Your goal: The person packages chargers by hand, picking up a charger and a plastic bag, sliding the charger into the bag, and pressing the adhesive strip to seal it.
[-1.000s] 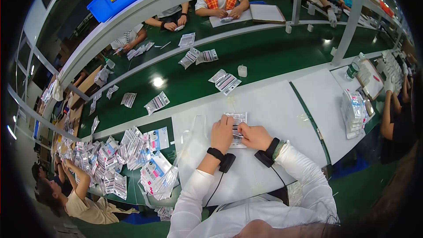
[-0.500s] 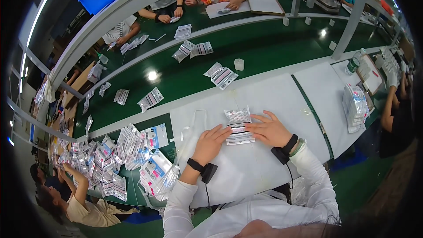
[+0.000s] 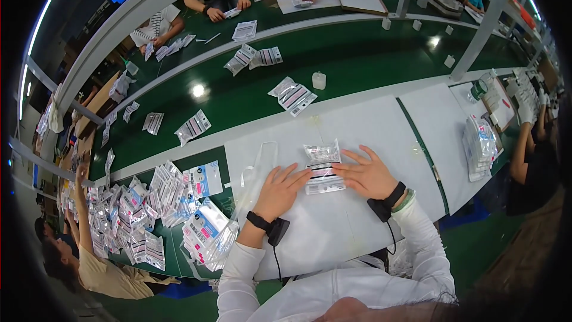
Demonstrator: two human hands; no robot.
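Observation:
A silvery plastic packet (image 3: 322,154) with printed stripes and a dark band lies flat on the white sheet in front of me. Pressing at its left edge are the fingertips of my left hand (image 3: 279,193), its fingers stretched out. From the other side my right hand (image 3: 370,176) rests its fingers on the packet's right edge, with the fingers spread. Neither hand grips or lifts it. Each wrist wears a black strap with a small box and cable.
A heap of similar packets (image 3: 128,217) covers the left of the table, with flat blue-and-white pouches (image 3: 205,229) beside it. Beyond a pale rail, packets (image 3: 293,96) lie on a green surface. Stacked packets (image 3: 479,148) stand at right. Co-workers sit opposite and at both sides.
My hands stay at the packet's edges, almost still. The whole view has shifted slightly. At the left a co-worker's arm has swung up and away from the heap.

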